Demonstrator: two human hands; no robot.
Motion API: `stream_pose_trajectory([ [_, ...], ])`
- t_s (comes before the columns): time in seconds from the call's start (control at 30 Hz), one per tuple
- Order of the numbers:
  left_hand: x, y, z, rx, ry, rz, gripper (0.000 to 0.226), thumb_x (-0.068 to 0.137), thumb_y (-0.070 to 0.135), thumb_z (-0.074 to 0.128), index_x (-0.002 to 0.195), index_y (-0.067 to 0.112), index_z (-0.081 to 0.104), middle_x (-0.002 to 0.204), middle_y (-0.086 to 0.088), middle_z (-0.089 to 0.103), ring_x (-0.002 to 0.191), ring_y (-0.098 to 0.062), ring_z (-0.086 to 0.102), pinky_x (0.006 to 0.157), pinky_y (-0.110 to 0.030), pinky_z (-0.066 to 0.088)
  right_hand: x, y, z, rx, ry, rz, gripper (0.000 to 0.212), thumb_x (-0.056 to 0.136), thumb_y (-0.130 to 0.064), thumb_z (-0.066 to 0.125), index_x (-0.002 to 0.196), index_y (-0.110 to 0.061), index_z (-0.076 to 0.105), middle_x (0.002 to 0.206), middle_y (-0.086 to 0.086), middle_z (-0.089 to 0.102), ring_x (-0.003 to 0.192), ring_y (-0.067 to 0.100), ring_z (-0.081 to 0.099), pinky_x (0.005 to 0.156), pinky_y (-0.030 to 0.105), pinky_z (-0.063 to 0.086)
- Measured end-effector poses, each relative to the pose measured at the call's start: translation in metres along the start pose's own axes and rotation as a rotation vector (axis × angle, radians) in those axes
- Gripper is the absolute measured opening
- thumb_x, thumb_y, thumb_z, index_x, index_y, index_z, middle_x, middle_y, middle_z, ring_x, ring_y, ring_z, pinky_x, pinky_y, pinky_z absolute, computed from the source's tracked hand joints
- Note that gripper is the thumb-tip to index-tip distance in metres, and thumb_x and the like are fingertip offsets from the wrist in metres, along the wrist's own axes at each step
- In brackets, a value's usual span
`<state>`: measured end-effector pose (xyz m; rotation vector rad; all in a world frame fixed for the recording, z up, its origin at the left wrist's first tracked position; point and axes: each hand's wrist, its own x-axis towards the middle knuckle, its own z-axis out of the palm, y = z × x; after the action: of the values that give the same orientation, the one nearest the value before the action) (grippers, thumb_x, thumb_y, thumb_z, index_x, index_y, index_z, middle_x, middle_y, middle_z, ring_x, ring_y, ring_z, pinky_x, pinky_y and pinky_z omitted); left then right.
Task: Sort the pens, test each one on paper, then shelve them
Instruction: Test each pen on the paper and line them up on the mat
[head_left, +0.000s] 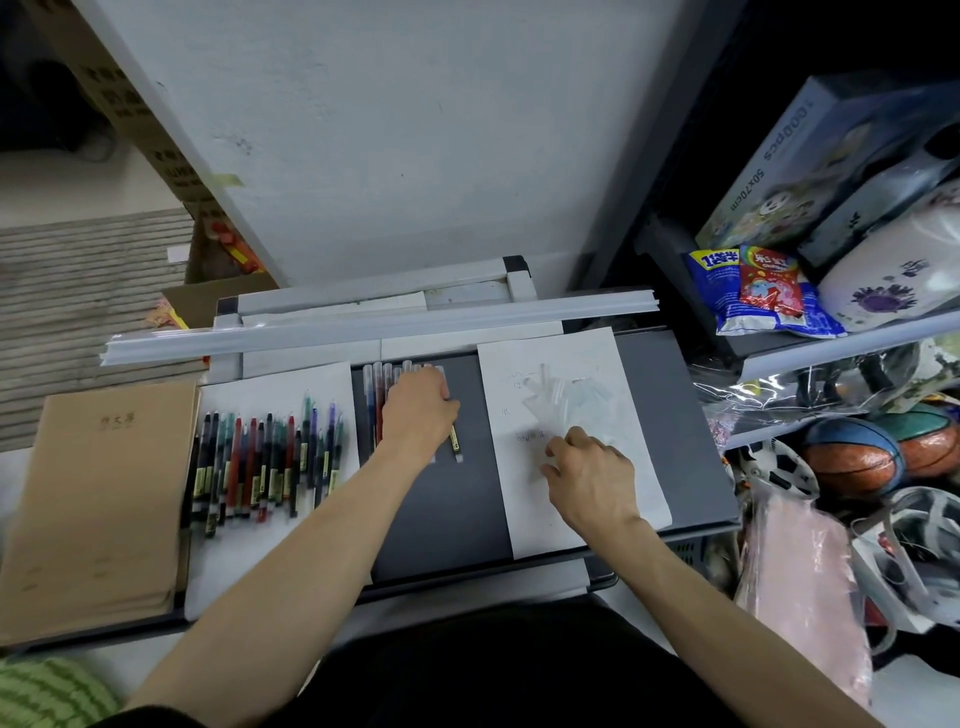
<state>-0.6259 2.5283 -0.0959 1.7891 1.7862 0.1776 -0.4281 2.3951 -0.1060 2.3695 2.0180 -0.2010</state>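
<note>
Arms were seen lowest in the frame. At the middle, the left hand (418, 410) had its fingers curled round one pen (456, 444) beside the row of pens (375, 395). The right hand (589, 470) was bent on the paper (550, 525) by the clear caps (566, 395); a pinch could not be told. The pen was best laid straight against the row. Room was left on the dark tray (447, 519) below.
</note>
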Motion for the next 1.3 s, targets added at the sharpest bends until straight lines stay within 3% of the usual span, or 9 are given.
stream_pose_trajectory([
  [0.13, -0.011, -0.002, -0.009, -0.096, 0.052, -0.010, 0.015, 0.090, 0.022, 0.074, 0.079, 0.016, 0.067, 0.074, 0.006, 0.065, 0.076, -0.018, 0.065, 0.065, -0.030, 0.046, 0.002, -0.001, 0.001, 0.011, 0.031, -0.003, 0.019, 0.062, -0.011, 0.086, 0.066, -0.019, 0.069, 0.070, -0.002, 0.058, 0.049, 0.024, 0.055, 0.050, 0.024, 0.031],
  [0.3, -0.038, -0.028, -0.031, -0.120, 0.158, -0.044, 0.018, 0.094, 0.022, 0.071, 0.077, 0.021, 0.065, 0.065, 0.007, 0.065, 0.058, -0.006, 0.060, 0.053, -0.022, 0.042, 0.005, -0.004, -0.003, 0.069, 0.041, 0.017, 0.009, 0.078, -0.019, 0.078, 0.084, -0.018, 0.072, 0.085, -0.002, 0.066, 0.064, 0.025, 0.064, 0.056, 0.031, 0.044],
  [0.43, -0.055, -0.062, -0.048, -0.032, 0.169, -0.127, 0.006, 0.094, 0.024, 0.072, 0.094, 0.018, 0.071, 0.076, 0.003, 0.067, 0.073, -0.020, 0.068, 0.064, -0.028, 0.047, 0.003, -0.011, -0.014, 0.151, 0.092, 0.002, 0.011, 0.087, -0.024, 0.074, 0.095, -0.017, 0.073, 0.091, -0.002, 0.072, 0.074, 0.025, 0.068, 0.068, 0.035, 0.052],
  [0.57, -0.064, -0.087, -0.052, 0.101, 0.178, -0.184, 0.021, 0.093, 0.024, 0.070, 0.110, 0.012, 0.069, 0.097, -0.009, 0.073, 0.087, -0.034, 0.069, 0.072, -0.039, 0.057, 0.005, -0.020, -0.028, 0.255, -0.013, -0.017, 0.017, 0.099, -0.035, 0.058, 0.107, -0.021, 0.066, 0.097, -0.006, 0.073, 0.084, 0.024, 0.068, 0.076, 0.036, 0.052],
  [0.77, -0.065, -0.099, -0.046, 0.159, 0.203, -0.198, 0.018, 0.093, 0.018, 0.071, 0.104, 0.006, 0.065, 0.092, -0.012, 0.070, 0.083, -0.038, 0.066, 0.070, -0.044, 0.057, 0.007, -0.035, -0.047, 0.692, -0.177, 0.125, 0.012, 0.098, -0.039, 0.064, 0.101, -0.027, 0.064, 0.091, -0.014, 0.072, 0.081, 0.011, 0.070, 0.074, 0.032, 0.056],
  [0.9, -0.065, -0.107, -0.040, 0.184, 0.187, -0.213, 0.016, 0.092, 0.020, 0.072, 0.089, 0.006, 0.066, 0.077, -0.010, 0.067, 0.070, -0.034, 0.064, 0.063, -0.043, 0.057, 0.004, -0.041, -0.059, 1.082, -0.285, 0.194, 0.005, 0.098, -0.025, 0.069, 0.099, -0.021, 0.066, 0.083, 0.000, 0.076, 0.069, 0.015, 0.075, 0.068, 0.022, 0.050],
  [1.1, -0.068, -0.104, -0.040, 0.240, 0.128, -0.237, 0.031, 0.087, 0.018, 0.067, 0.061, 0.008, 0.053, 0.054, -0.007, 0.057, 0.049, -0.027, 0.056, 0.049, -0.033, 0.049, -0.002, -0.045, -0.069, 1.387, -0.349, 0.200, 0.018, 0.093, -0.004, 0.073, 0.109, -0.013, 0.072, 0.088, 0.020, 0.075, 0.073, 0.018, 0.073, 0.072, 0.026, 0.056],
  [1.2, -0.076, -0.092, -0.046, 0.114, 0.128, -0.242, 0.020, 0.087, 0.024, 0.066, 0.074, 0.011, 0.061, 0.063, -0.002, 0.063, 0.057, -0.022, 0.061, 0.055, -0.035, 0.054, -0.004, -0.043, -0.074, 1.534, -0.361, 0.226, 0.020, 0.093, -0.001, 0.072, 0.111, -0.009, 0.075, 0.093, 0.025, 0.074, 0.078, 0.023, 0.072, 0.074, 0.025, 0.057],
  [1.3, -0.089, -0.069, -0.052, -0.112, 0.102, -0.157, 0.006, 0.094, 0.027, 0.064, 0.092, 0.021, 0.066, 0.079, 0.009, 0.068, 0.071, -0.010, 0.063, 0.064, -0.030, 0.049, -0.003, -0.037, -0.076, 1.678, -0.436, 0.298, 0.016, 0.094, -0.004, 0.072, 0.108, -0.002, 0.079, 0.092, 0.014, 0.073, 0.077, 0.019, 0.064, 0.076, 0.025, 0.052],
])
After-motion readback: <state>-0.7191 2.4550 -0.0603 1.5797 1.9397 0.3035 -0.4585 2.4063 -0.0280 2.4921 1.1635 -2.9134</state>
